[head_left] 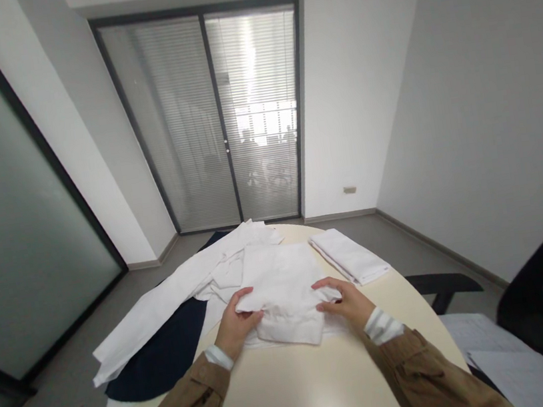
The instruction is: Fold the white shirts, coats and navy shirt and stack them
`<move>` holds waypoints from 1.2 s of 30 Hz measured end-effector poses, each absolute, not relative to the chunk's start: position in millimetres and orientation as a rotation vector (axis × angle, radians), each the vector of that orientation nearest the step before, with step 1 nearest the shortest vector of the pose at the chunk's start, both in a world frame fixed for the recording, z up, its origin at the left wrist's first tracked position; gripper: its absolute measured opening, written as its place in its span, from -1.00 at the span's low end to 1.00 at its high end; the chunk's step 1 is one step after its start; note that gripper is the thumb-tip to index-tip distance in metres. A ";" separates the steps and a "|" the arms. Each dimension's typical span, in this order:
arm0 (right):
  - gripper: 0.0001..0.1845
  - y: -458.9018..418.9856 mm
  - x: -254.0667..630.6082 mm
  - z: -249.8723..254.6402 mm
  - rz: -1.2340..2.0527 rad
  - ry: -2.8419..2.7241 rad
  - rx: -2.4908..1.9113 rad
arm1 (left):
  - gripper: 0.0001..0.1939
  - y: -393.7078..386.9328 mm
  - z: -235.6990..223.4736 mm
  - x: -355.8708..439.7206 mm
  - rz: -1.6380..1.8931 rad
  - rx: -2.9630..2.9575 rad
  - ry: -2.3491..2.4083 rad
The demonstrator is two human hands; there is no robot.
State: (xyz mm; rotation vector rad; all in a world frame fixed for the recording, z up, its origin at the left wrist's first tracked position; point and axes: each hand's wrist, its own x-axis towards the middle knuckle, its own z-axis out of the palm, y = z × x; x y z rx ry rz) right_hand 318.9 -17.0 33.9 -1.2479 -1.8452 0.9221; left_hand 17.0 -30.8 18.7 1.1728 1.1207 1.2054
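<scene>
Both hands are on a white shirt (283, 289) lying mid-table (297, 388). Left hand (235, 323) pinches its near left edge, thumb on top, and right hand (343, 301) grips the near right edge the same way. A folded shirt (350, 256) sits just beside it on the right, more white cloth (165, 306) and a navy cloth (164, 353) lie off to the left

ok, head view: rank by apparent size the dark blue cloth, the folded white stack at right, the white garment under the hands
1. dark blue cloth, partly covered
2. white garment
3. folded white stack, farther away, so unsure against the garment
</scene>
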 end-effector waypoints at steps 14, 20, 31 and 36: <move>-0.69 -17.4 317.0 31.5 0.705 -1.802 -1.139 | -0.40 -32.4 24.2 18.1 1.263 1.401 1.302; -0.74 -22.1 324.5 36.3 0.805 -2.177 -1.165 | -0.60 -23.8 17.0 3.3 1.212 1.623 1.434; -0.41 -19.1 333.6 23.4 1.023 -2.133 -1.342 | -0.77 -27.1 18.0 -14.2 0.795 1.904 1.490; -0.20 -17.0 334.9 18.9 1.222 -2.054 -1.332 | -0.78 -28.2 26.8 -21.7 0.562 1.972 1.400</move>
